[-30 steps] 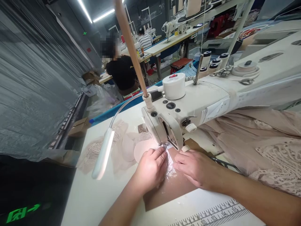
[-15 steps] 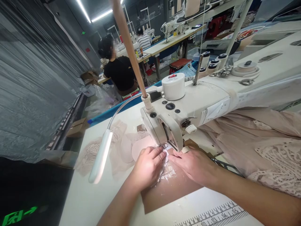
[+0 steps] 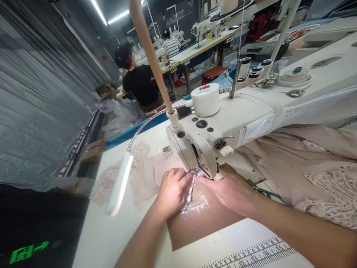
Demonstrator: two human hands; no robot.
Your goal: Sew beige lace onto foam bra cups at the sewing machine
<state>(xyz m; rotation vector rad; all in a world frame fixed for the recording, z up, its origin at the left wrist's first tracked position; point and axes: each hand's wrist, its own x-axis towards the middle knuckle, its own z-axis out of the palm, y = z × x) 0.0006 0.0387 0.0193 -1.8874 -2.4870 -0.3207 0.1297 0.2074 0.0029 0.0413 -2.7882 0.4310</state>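
My left hand (image 3: 173, 189) is closed, its fingertips bunched at the edge of a narrow pale, lace-like strip (image 3: 190, 195) just before the needle area of a white sewing machine (image 3: 192, 149). Part of the strip is hidden beneath my fingers and the machine head. My right hand (image 3: 232, 191) lies flat to the right of the strip, fingers stretched out toward the needle and some of them hidden behind the machine. Under both hands lies a brown sheet (image 3: 206, 227) with a shiny clear film on it. The needle itself cannot be made out.
A lit lamp (image 3: 119, 186) on a bent metal neck hangs left of the machine. Sheer beige lace pieces (image 3: 141, 175) lie behind my left hand. A beige lace garment (image 3: 320, 178) is heaped on the right. A printed ruler scale (image 3: 251, 257) runs along the front. A co-worker (image 3: 141, 85) sits beyond.
My left hand has shifted slightly left, exposing more of the pale strip. My right hand's fingers have moved slightly up and left. The camera view has shifted a little.
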